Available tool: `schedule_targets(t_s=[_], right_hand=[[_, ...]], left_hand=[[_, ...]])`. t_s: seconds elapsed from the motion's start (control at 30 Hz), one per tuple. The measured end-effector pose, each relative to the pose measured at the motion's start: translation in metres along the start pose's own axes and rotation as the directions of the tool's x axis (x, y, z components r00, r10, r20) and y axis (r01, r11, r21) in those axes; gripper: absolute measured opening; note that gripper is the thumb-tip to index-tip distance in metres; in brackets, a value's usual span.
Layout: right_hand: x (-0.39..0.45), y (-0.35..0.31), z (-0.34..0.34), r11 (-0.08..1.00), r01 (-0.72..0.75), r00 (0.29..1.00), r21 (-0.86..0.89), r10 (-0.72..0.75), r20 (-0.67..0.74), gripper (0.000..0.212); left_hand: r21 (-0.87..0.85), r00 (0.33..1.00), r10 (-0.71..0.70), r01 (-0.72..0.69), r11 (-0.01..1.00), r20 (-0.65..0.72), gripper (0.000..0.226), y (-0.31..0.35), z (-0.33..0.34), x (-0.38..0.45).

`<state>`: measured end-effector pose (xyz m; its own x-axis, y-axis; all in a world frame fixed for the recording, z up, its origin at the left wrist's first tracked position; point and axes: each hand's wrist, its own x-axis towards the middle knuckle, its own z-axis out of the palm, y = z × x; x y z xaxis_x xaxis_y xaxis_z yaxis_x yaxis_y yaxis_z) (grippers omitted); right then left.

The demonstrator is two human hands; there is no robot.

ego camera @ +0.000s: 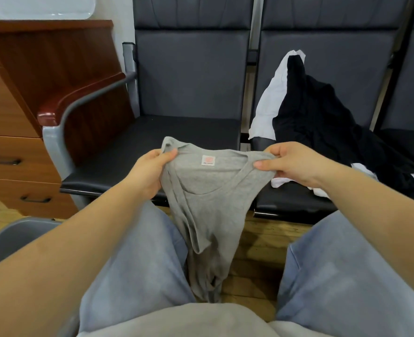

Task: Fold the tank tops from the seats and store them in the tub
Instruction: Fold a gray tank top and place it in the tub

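The grey tub (11, 235) stands on the floor at lower left. The left hand (150, 170) pinches one shoulder strap of the grey tank top (208, 203); the right hand (296, 164) pinches the other. The garment hangs between the knees. Black and white tank tops (322, 122) lie on the right seat (296, 203)

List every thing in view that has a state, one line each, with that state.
grey tank top: unfolded, held up by its straps, hanging between the knees
left hand: grips the left strap
right hand: pinches the right strap
black garment: unfolded, draped over the right seat
white garment: unfolded, partly under the black one
left seat: bare
tub: at lower left, inside hidden
drawers: closed
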<state>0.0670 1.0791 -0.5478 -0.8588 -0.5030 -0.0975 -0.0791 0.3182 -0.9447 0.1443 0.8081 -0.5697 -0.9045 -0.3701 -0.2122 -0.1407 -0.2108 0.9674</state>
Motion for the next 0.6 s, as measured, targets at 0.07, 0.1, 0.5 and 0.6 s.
schedule_targets(t_s=[0.07,0.1,0.5,0.6], right_hand=[[0.002,-0.001,-0.007,0.999,-0.015,1.0,-0.041,0.014,-0.02,0.011],[0.002,-0.003,-0.01,0.998,-0.014,0.999,-0.056,0.012,-0.029,0.011],[0.009,-0.005,-0.035,0.975,-0.029,1.0,-0.221,0.03,0.001,0.014],[0.007,-0.012,-0.034,0.996,-0.086,0.992,0.011,0.084,0.092,0.025]], left_hand=[[-0.031,0.999,0.016,-0.017,0.999,-0.035,0.009,0.001,-0.004,0.005],[-0.007,0.999,0.019,-0.019,1.0,-0.032,0.012,0.001,-0.007,0.006],[0.03,0.996,-0.039,0.037,0.999,0.074,0.029,0.006,-0.037,0.007],[-0.034,0.977,-0.041,0.049,0.998,0.208,0.042,0.009,-0.039,0.002]])
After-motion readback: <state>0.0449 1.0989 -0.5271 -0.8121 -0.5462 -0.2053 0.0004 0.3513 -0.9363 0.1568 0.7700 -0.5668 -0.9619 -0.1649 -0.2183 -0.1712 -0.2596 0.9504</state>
